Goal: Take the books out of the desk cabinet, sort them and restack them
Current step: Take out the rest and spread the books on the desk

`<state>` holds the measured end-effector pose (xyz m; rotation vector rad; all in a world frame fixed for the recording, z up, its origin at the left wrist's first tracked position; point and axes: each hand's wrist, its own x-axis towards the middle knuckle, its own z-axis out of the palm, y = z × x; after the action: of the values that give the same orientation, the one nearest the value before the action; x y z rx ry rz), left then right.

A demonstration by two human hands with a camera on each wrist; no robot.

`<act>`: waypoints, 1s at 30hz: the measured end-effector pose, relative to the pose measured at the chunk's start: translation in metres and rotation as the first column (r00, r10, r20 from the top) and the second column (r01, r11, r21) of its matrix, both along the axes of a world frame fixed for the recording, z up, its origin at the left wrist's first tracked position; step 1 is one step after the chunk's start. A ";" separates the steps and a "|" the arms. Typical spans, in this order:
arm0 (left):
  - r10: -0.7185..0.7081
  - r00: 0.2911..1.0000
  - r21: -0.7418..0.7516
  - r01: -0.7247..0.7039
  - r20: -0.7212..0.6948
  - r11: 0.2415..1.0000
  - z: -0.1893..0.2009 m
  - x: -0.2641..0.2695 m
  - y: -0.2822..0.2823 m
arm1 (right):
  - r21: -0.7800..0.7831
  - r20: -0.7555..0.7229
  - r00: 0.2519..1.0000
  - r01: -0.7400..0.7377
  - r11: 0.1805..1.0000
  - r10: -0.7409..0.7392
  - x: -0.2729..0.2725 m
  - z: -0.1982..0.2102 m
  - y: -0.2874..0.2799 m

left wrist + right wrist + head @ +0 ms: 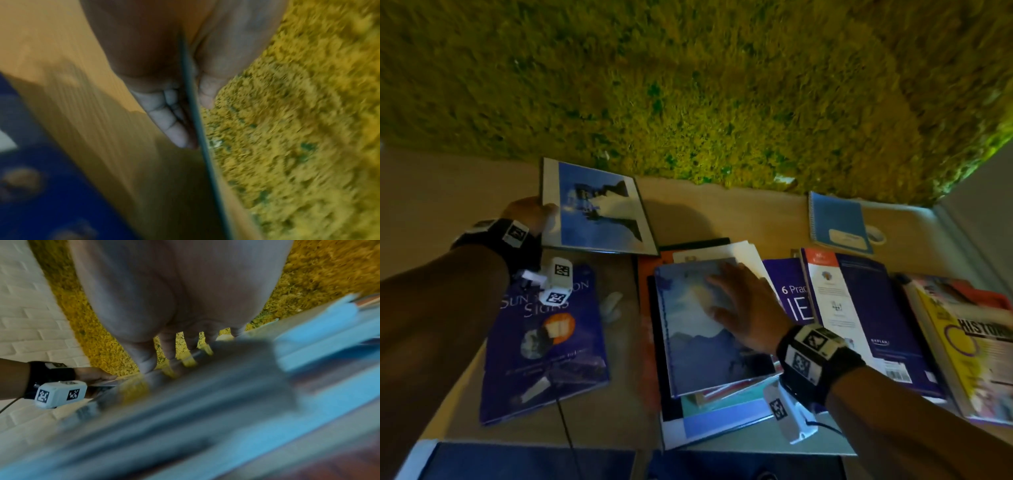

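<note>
My left hand (pixel 530 214) grips the left edge of a thin book with a blue-and-white picture cover (pixel 599 207), lifted and tilted above the desk; in the left wrist view the thumb (pixel 207 91) and fingers (pixel 170 123) pinch its dark edge (pixel 197 129). My right hand (pixel 736 305) lies flat, fingers spread, on a spiral-bound book with a cloudy blue cover (pixel 709 329) that tops a middle stack (pixel 722 414). In the right wrist view that cover (pixel 205 394) is a blur under the straight fingers (pixel 170 347).
A purple "Sun Signs" book (pixel 544 346) lies at left on the tan desk (pixel 448 192). Purple test-prep books (pixel 866 315), a yellow history book (pixel 969 356) and a blue spiral notebook (pixel 839 222) lie at right. A green grass-like wall (pixel 688 85) rises behind.
</note>
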<state>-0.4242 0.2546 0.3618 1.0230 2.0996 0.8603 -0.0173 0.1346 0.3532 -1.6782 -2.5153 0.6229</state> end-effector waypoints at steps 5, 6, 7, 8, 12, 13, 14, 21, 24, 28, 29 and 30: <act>-0.213 0.934 -0.240 0.145 -0.287 0.960 -0.007 0.008 -0.001 | -0.025 -0.007 0.999 0.046 0.999 -0.046 -0.006 -0.006 -0.002; -0.322 0.846 -0.293 0.208 -0.426 0.933 -0.011 0.016 -0.001 | -0.031 -0.010 0.998 0.061 0.998 -0.062 -0.007 -0.006 -0.003; -0.445 0.743 -0.327 0.314 -0.499 0.891 -0.012 0.029 -0.007 | -0.036 -0.011 0.997 0.070 0.997 -0.070 -0.009 -0.006 -0.005; -0.563 0.630 -0.367 0.427 -0.534 0.826 -0.015 0.042 -0.014 | -0.034 -0.016 0.997 0.072 0.997 -0.073 -0.010 -0.007 -0.006; -0.718 0.392 -0.465 0.565 -0.575 0.682 -0.022 0.074 -0.035 | -0.051 -0.017 0.998 0.065 0.997 -0.066 -0.011 -0.004 -0.005; -0.719 0.395 -0.476 0.554 -0.572 0.683 -0.019 0.077 -0.039 | -0.071 -0.023 0.998 0.064 0.995 -0.066 -0.011 -0.001 -0.005; -0.709 0.413 -0.475 0.538 -0.572 0.696 -0.017 0.079 -0.043 | -0.087 -0.051 0.996 0.066 0.994 -0.070 -0.009 0.001 -0.004; -0.531 0.845 -0.194 0.531 0.057 0.825 -0.003 0.162 -0.096 | -0.010 -0.082 0.940 0.332 0.943 -0.331 0.016 0.007 0.007; -0.157 0.881 -0.205 0.271 0.447 0.941 0.013 0.179 -0.115 | -0.100 -0.143 0.948 0.272 0.957 -0.284 0.022 0.003 0.012; -0.210 0.868 -0.196 0.326 0.450 0.925 0.021 0.191 -0.133 | -0.204 -0.276 0.923 0.214 0.955 -0.266 0.034 -0.002 0.019; -0.243 0.884 -0.204 0.344 0.399 0.916 0.020 0.194 -0.136 | -0.244 -0.328 0.899 0.215 0.946 -0.289 0.036 0.000 0.018; -0.253 0.900 -0.204 0.339 0.355 0.918 0.019 0.197 -0.137 | -0.296 -0.398 0.860 0.210 0.932 -0.320 0.040 0.001 0.019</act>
<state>-0.2273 0.1174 0.3812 0.9571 1.6697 0.5352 0.0224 0.1535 0.3542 -1.6763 -1.9111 1.1677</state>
